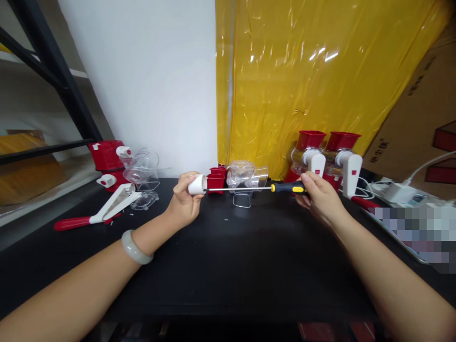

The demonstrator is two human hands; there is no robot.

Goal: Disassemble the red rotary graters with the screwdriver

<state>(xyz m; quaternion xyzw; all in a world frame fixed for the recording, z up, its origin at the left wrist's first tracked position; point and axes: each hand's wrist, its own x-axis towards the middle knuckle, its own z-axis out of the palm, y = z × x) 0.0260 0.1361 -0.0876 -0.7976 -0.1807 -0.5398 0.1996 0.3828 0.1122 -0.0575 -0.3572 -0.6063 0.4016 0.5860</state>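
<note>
My left hand [185,199] is closed round a short white plastic cylinder [195,185], its open end facing right. In my right hand [317,197] is a screwdriver [289,188] with a black and yellow handle, its long metal shaft lying level and pointing left. The screwdriver's tip is at the rim of the cylinder; I cannot tell whether it is inside or just in front. Behind the shaft stand red plastic hoppers [215,180] and clear plastic housings [245,175]. Both hands are raised above the black table [228,266].
At right stand two assembled red and white hand-crank graters [310,140]. On the left are red bases [107,156], clear parts [144,168] and a white crank with a red handle [107,209]. White chargers and cables [401,192] lie far right, beside a cardboard box [413,114].
</note>
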